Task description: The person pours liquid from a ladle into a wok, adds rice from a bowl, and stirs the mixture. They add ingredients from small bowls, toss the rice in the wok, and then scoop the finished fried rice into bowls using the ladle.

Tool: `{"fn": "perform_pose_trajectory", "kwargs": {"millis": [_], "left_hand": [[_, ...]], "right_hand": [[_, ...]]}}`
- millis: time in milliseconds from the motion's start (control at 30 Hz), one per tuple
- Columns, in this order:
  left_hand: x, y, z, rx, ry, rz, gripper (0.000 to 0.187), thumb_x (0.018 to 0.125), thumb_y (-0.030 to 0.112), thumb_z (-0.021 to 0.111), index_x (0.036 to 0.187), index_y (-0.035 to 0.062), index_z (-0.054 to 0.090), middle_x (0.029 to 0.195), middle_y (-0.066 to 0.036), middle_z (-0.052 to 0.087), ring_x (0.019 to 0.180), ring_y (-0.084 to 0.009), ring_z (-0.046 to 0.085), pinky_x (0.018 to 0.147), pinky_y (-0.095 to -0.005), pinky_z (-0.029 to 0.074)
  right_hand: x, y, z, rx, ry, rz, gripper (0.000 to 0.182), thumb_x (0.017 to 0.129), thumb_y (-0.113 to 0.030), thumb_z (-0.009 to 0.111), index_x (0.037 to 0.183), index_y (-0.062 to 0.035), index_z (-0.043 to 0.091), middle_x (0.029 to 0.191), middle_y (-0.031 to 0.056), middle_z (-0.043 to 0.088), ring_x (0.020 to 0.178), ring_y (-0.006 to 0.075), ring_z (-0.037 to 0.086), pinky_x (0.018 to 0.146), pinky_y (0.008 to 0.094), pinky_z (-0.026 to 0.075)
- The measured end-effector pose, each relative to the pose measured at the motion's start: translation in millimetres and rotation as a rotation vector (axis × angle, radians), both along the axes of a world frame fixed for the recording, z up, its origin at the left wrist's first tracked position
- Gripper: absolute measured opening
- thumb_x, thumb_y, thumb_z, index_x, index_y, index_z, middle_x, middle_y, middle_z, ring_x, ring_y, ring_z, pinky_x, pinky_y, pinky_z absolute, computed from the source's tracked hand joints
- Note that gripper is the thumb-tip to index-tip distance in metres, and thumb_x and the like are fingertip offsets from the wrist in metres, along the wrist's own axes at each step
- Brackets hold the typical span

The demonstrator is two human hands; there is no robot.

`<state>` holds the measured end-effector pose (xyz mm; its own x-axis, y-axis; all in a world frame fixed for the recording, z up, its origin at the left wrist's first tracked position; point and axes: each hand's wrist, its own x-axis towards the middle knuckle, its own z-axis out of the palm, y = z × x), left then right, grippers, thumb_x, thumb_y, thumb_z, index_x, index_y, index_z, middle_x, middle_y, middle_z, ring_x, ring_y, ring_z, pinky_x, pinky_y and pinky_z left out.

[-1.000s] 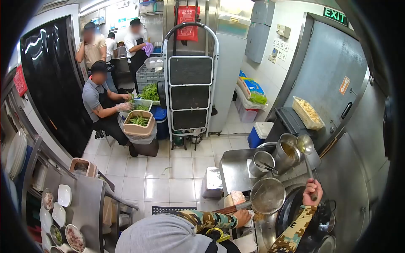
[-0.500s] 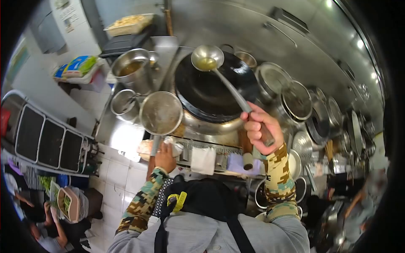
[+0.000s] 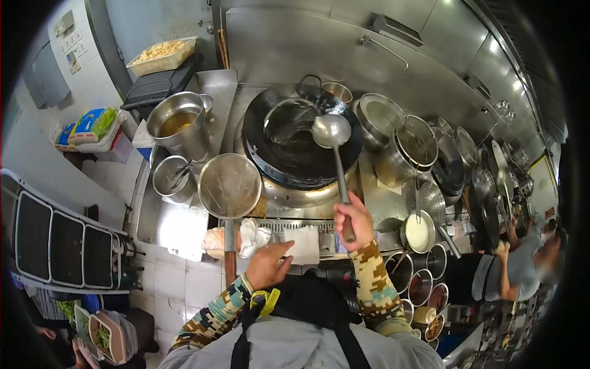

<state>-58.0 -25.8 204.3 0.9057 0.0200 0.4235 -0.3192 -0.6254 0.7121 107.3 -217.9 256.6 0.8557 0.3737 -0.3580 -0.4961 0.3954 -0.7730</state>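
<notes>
My right hand (image 3: 354,224) is wrapped round the handle of a metal ladle (image 3: 333,130), whose bowl is tipped over the right side of a black wok (image 3: 264,142). A shiny curved ring of liquid shows in the wok, left of the ladle. My left hand (image 3: 269,265) holds nothing; its thumb and forefinger are apart and point right, just below a folded white cloth (image 3: 301,244). Left of that hand, a round mesh strainer (image 3: 230,186) lies with its handle towards me. A crumpled white cloth (image 3: 254,237) lies beside the strainer's handle.
A tall pot (image 3: 178,126) of brownish liquid and a smaller pot (image 3: 174,176) stand on the left. Right of the wok are stacked strainers (image 3: 416,141) and a pan of pale cream liquid (image 3: 420,232). Several sauce pots (image 3: 421,286) sit lower right. A co-worker (image 3: 510,264) stands far right.
My left hand has left the strainer's handle and moved right and towards me. The ladle has shifted right and turned over; the yellowish liquid in its bowl no longer shows.
</notes>
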Motion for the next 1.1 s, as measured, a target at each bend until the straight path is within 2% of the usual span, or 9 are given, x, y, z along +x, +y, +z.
{"fn": "perform_pose_trajectory", "kwargs": {"millis": [133, 367, 467, 533, 667, 767, 867, 933, 1100], "left_hand": [[-13.2, 33.1, -14.0, -0.132, 0.095, -0.076, 0.034, 0.082, 0.011, 0.064, 0.114, 0.0008, 0.061, 0.095, -0.02, 0.066, 0.082, -0.0365, 0.064, 0.075, -0.0407, 0.051], [-19.4, 52.0, -20.2, -0.14, 0.225, -0.309, 0.031, 0.084, 0.013, 0.062, 0.113, 0.0026, 0.062, 0.101, -0.02, 0.066, 0.09, -0.0361, 0.064, 0.08, -0.0392, 0.051], [-21.1, 41.6, -22.3, -0.077, 0.227, -0.458, 0.035, 0.085, 0.017, 0.061, 0.116, 0.003, 0.06, 0.102, -0.02, 0.065, 0.09, -0.0358, 0.063, 0.08, -0.0398, 0.051], [-24.4, 28.8, -29.3, 0.021, 0.21, -0.546, 0.039, 0.085, 0.019, 0.061, 0.121, 0.0048, 0.057, 0.097, -0.019, 0.065, 0.082, -0.0342, 0.064, 0.073, -0.0387, 0.052], [-40.8, -10.0, -31.3, 0.101, 0.374, -0.735, 0.039, 0.084, 0.023, 0.058, 0.117, 0.0023, 0.057, 0.107, -0.023, 0.063, 0.096, -0.0389, 0.061, 0.084, -0.0434, 0.049], [-61.9, -41.8, -49.1, 0.157, 0.376, -0.824, 0.034, 0.081, 0.022, 0.063, 0.109, 0.0033, 0.062, 0.096, -0.019, 0.067, 0.083, -0.0332, 0.066, 0.074, -0.0414, 0.052], [-83.3, -70.8, -62.0, 0.32, 0.139, -0.981, 0.028, 0.087, 0.025, 0.06, 0.11, 0.0102, 0.065, 0.088, -0.011, 0.069, 0.077, -0.0209, 0.067, 0.07, -0.0333, 0.052], [-96.4, -97.1, -65.5, 0.359, 0.149, -1.098, 0.028, 0.087, 0.024, 0.06, 0.11, 0.009, 0.064, 0.091, -0.011, 0.069, 0.08, -0.0198, 0.067, 0.072, -0.0326, 0.052], [-163.9, -167.4, -94.6, 0.511, 0.557, -1.409, 0.028, 0.087, 0.021, 0.062, 0.111, 0.0062, 0.064, 0.098, -0.01, 0.069, 0.087, -0.0172, 0.065, 0.077, -0.0307, 0.051]], "right_hand": [[-15.7, -1.8, 5.7, -0.355, -0.197, -0.059, 0.074, 0.082, 0.001, 0.06, 0.146, -0.0015, 0.024, 0.082, 0.007, 0.06, 0.054, 0.011, 0.054, 0.043, 0.0248, 0.045], [-73.3, -26.6, 87.9, -0.865, -0.632, -0.078, 0.063, 0.085, 0.001, 0.054, 0.145, -0.0052, 0.034, 0.075, 0.0027, 0.057, 0.06, 0.0058, 0.048, 0.057, 0.0213, 0.042], [-91.3, -34.0, 53.2, -1.047, -0.828, -0.021, 0.069, 0.084, 0.007, 0.051, 0.147, -0.0085, 0.031, 0.1, 0.0018, 0.055, 0.065, 0.0023, 0.046, 0.057, 0.0162, 0.04], [-109.7, -31.2, 17.5, -1.059, -0.847, -0.034, 0.069, 0.082, 0.009, 0.052, 0.146, -0.0071, 0.032, 0.091, 0.0014, 0.059, 0.069, 0.004, 0.047, 0.059, 0.0183, 0.04], [-128.0, -35.6, -52.8, -0.832, -0.623, -0.014, 0.068, 0.083, 0.003, 0.055, 0.146, -0.0071, 0.033, 0.079, -0.0001, 0.058, 0.06, 0.0057, 0.049, 0.052, 0.0219, 0.041], [-165.9, -23.4, -56.4, -0.166, -0.56, -0.097, 0.068, 0.087, -0.004, 0.053, 0.149, -0.0137, 0.026, 0.075, -0.0006, 0.056, 0.054, 0.0061, 0.048, 0.046, 0.0234, 0.04], [-259.2, -40.1, 18.7, -0.155, -0.381, -0.18, 0.067, 0.09, -0.01, 0.055, 0.148, -0.0132, 0.023, 0.078, 0.0054, 0.06, 0.047, 0.009, 0.054, 0.04, 0.0243, 0.047], [-307.4, -61.9, 27.7, 0.429, -0.26, -0.131, 0.053, 0.084, -0.011, 0.061, 0.133, -0.0038, 0.042, 0.072, 0.0057, 0.058, 0.047, 0.0109, 0.054, 0.039, 0.0268, 0.043], [-449.5, -127.1, 12.4, 0.192, -0.285, -0.388, 0.06, 0.091, -0.008, 0.052, 0.146, -0.0059, 0.027, 0.062, 0.0016, 0.051, 0.041, 0.0062, 0.045, 0.037, 0.0232, 0.042]]}}
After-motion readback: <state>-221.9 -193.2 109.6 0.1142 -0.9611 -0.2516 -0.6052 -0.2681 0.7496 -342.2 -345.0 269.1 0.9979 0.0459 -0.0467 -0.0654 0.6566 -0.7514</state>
